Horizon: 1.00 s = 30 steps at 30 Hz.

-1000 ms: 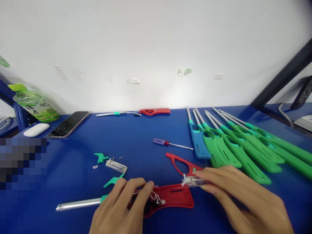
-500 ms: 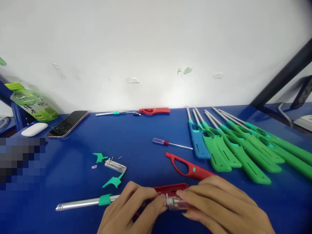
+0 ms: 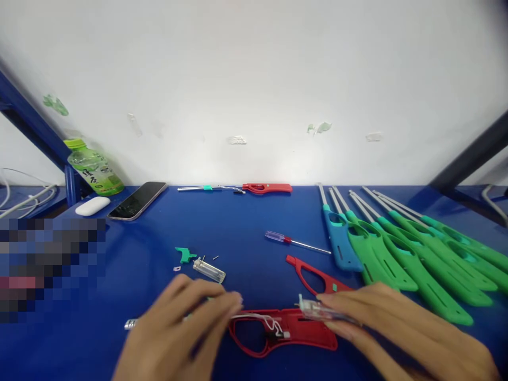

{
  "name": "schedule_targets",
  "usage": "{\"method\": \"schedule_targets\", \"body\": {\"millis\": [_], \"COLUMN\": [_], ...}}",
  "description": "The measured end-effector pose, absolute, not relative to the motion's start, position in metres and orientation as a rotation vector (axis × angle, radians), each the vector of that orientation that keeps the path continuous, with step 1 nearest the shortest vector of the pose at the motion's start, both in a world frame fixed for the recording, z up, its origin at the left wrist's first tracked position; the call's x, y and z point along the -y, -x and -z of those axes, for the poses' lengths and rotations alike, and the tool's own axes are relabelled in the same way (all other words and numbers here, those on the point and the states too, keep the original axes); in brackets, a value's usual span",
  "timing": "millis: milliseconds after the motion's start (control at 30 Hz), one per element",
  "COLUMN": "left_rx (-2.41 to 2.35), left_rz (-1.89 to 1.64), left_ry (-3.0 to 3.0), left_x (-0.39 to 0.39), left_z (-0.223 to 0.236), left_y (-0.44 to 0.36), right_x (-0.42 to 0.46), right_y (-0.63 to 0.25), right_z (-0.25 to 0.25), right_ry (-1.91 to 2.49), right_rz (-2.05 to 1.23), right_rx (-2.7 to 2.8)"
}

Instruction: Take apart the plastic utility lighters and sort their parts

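Note:
My right hand (image 3: 397,328) pinches a clear lighter fuel tank (image 3: 317,309) with a pale valve end, just above the right part of an open red lighter shell (image 3: 313,333). White wires and a small black part (image 3: 273,334) lie inside this shell. My left hand (image 3: 178,328) is left of the shell, its fingers curled together; what they hold, if anything, is hidden. It covers most of a metal lighter tube (image 3: 130,324), whose tip shows beyond it. The other red shell half (image 3: 329,286) lies behind my right hand.
Left of centre are a green trigger (image 3: 184,255), another clear tank (image 3: 209,271) and tiny parts. A screwdriver (image 3: 297,243) lies mid-table. Several green lighters and a blue one (image 3: 344,243) fan out right. A phone (image 3: 138,201), white case (image 3: 92,206) and bottle (image 3: 95,168) stand back left.
My right hand has lifted the tank up from the red shell. My left hand has moved left, away from the tank, uncovering the shell and wires. The whole view has shifted.

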<state>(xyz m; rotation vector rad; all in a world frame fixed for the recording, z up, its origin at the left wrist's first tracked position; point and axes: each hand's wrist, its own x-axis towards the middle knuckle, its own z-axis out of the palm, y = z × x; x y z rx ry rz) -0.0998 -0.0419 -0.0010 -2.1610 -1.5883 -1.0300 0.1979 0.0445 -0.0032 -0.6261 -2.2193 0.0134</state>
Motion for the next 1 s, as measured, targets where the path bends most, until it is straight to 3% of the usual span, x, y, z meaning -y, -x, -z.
{"method": "schedule_targets", "body": {"millis": [200,467,700,1000], "left_rx": [1.922,1.856,1.590,1.551], "left_rz": [0.772,0.736,0.662,0.500], "left_ry": [1.920,1.954,2.240,2.325], "left_x": [0.037,0.047,0.059,0.064], "left_z": [-0.004,0.000,0.010,0.024], "left_y": [0.162,0.153,0.135,0.134], "right_x": [-0.068,-0.099,-0.057,-0.034], "right_y": [-0.163,-0.095,-0.142,-0.172], "right_z": [-0.028,-0.012,-0.021,0.011], "right_ry": [0.621,0.616,0.644,0.761], "right_rz": [-0.149,-0.107,-0.043,-0.094], "right_rx": [2.518,2.686,2.637,2.472]}}
